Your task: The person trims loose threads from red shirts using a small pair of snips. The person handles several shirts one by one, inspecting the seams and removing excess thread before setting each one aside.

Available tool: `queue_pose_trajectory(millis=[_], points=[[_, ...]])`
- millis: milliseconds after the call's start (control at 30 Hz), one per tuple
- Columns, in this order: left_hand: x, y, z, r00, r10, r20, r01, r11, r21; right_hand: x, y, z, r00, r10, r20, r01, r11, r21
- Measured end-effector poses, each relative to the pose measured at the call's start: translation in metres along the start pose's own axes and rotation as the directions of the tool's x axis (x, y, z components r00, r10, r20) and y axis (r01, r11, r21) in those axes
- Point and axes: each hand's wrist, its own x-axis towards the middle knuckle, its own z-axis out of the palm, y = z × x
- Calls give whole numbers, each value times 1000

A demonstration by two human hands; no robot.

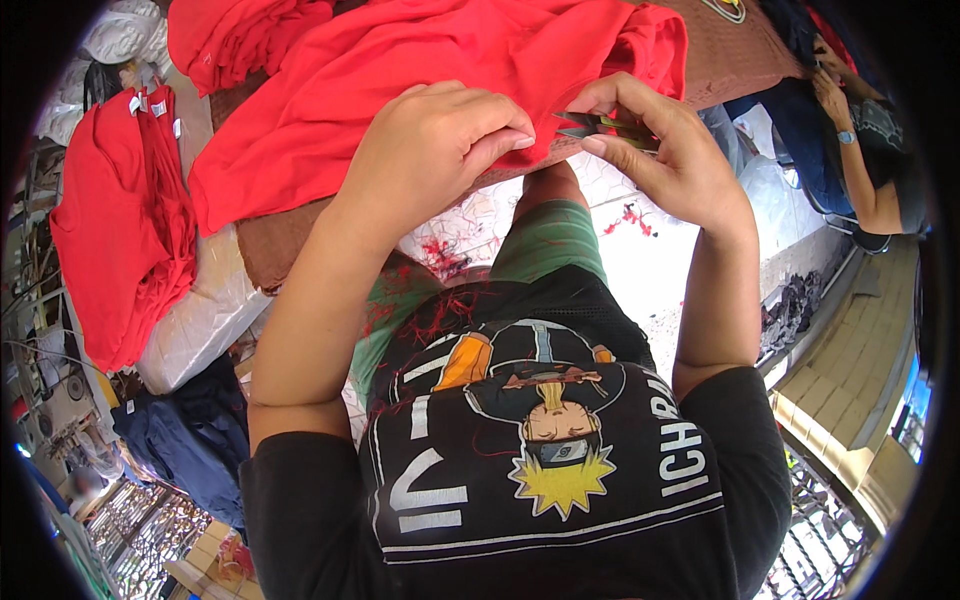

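Observation:
A red garment (440,70) lies spread over the brown-covered table in front of me, its near edge by my hands. My left hand (450,140) is closed in a pinch at that edge. Whatever its fingertips hold is hidden or too small to make out. In my right hand (660,150) is a pair of thread snips (585,127), with the blades apart and pointing left toward my left fingertips. A short gap separates the blades from those fingertips.
A stack of red garments (125,230) sits at the left, with another red pile (240,40) at the far left. Dark blue cloth (185,440) hangs below. Red thread scraps (440,258) dot the floor and my lap. Another person's arm (855,170) shows at right.

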Motion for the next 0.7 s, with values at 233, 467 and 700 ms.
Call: queue_pose_trajectory(millis=[233, 467, 700], points=[[6, 7, -7, 963, -217, 158, 235, 966, -105, 9, -11, -7, 972, 69, 226, -64, 998, -29], [7, 7, -9, 959, -223, 172, 244, 964, -107, 13, -9, -2, 976, 25, 215, -20, 999, -26], [7, 8, -8, 973, -166, 161, 181, 980, -86, 17, -14, 0, 972, -29, 235, 47, 997, -69]])
